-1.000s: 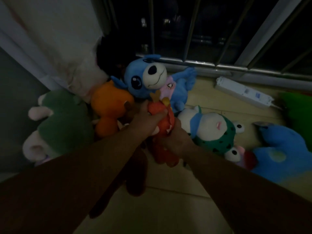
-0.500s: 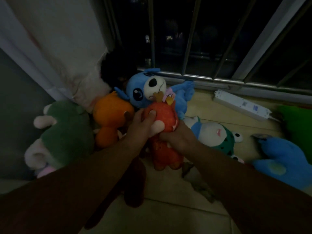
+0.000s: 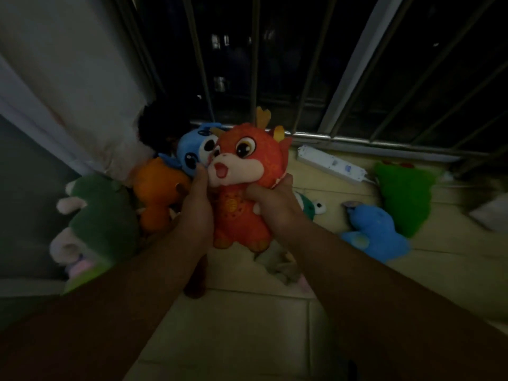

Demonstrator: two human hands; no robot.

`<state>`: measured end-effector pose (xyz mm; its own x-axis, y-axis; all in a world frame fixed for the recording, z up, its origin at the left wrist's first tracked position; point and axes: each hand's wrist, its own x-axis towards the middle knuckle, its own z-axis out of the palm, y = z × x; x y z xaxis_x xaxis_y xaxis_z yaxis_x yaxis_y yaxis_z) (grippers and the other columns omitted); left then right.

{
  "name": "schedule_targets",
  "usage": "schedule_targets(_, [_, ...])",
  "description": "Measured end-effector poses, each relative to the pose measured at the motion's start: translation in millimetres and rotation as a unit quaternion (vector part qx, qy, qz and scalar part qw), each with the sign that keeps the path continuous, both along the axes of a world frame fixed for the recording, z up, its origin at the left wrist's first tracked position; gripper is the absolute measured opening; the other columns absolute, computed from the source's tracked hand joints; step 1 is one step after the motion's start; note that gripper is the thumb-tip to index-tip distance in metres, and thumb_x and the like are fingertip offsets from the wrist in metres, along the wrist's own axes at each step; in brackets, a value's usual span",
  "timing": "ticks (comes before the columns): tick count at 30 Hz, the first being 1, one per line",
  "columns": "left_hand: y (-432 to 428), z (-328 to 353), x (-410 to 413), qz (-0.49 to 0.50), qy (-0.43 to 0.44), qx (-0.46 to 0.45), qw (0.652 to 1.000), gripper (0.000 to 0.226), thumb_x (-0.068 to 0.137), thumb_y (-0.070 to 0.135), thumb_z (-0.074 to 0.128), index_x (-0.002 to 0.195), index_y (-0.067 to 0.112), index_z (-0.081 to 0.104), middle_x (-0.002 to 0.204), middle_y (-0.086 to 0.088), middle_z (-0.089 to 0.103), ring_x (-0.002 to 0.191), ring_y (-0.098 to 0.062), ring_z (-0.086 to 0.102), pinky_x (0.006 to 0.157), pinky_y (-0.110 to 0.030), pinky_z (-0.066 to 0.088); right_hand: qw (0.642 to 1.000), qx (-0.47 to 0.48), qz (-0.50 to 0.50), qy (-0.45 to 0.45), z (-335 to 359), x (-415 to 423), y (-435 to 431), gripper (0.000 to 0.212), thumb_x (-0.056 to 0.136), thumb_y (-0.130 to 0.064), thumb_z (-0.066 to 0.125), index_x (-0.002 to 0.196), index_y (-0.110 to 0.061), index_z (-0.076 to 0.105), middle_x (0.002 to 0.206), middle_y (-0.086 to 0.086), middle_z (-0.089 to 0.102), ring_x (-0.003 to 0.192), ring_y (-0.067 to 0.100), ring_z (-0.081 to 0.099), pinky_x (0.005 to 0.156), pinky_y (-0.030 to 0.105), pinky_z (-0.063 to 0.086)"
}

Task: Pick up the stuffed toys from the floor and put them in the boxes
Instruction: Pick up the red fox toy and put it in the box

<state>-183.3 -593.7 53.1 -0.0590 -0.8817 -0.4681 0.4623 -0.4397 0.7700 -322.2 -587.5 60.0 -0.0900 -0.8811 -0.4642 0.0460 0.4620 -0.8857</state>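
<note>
- The red dragon toy [image 3: 242, 188] is upright and facing the camera, held up above the tiled floor [image 3: 247, 325] in the middle of the view, in front of the window bars [image 3: 255, 64].
- The left hand [image 3: 196, 207] clasps the toy's side below its cheek, fingers closed against the plush.
- The right hand [image 3: 275, 204] grips the other side at the neck and body, thumb pressed into the front.
- Just behind the toy sits a blue plush with big eyes [image 3: 192, 152], partly hidden by it.
- An orange plush [image 3: 159, 188] lies left of that, and a green-and-pink plush [image 3: 96, 224] lies further left, near the curtain [image 3: 68, 78].
- To the right, on the floor, lie a frog-eyed green plush [image 3: 313, 207], a blue plush [image 3: 376, 235] and a bright green plush [image 3: 404, 196].
- A white power strip [image 3: 332, 163] rests near the window rail.
</note>
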Motion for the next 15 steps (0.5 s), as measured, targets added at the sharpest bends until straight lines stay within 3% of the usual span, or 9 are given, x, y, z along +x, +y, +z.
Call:
schedule_targets(6, [38.6, 124.3, -52.1, -0.012, -0.102, -0.057, 0.993, 0.067, 0.079, 0.064, 0.056, 0.135, 0.028, 0.049, 0.13, -0.002, 0.059, 0.115, -0.023, 0.06, 0.091, -0.051, 0.05, 0.998, 0.002, -0.029, -0.063, 112.3, -47.1, 37.6, 0.056, 0.067, -0.027, 0.082, 0.106, -0.041, 0.045, 0.108, -0.002, 0.065, 0.097, 0.021, 0.065, 0.082, 0.046, 0.056])
schedule_targets(11, [61.2, 230.8, -83.4, -0.034, -0.13, -0.082, 0.988, 0.062, 0.072, 0.067, 0.064, 0.126, 0.038, 0.054, 0.121, 0.006, 0.065, 0.106, -0.017, 0.065, 0.077, -0.039, 0.057, 0.995, -0.009, -0.049, -0.085, 222.0, -80.9, 69.4, 0.06, 0.067, -0.028, 0.082, 0.122, -0.028, 0.058, 0.108, -0.002, 0.071, 0.1, 0.02, 0.068, 0.086, 0.046, 0.055])
schedule_targets(15, [80.6, 325.5, -102.3, -0.046, -0.153, -0.052, 0.986, 0.072, 0.066, 0.072, 0.064, 0.129, 0.038, 0.05, 0.123, 0.006, 0.062, 0.108, -0.018, 0.064, 0.081, -0.044, 0.056, 0.995, -0.022, -0.067, -0.067, 316.0, -105.6, 93.8, 0.065, 0.064, -0.028, 0.085, 0.123, -0.025, 0.056, 0.111, -0.001, 0.07, 0.102, 0.02, 0.067, 0.089, 0.049, 0.054])
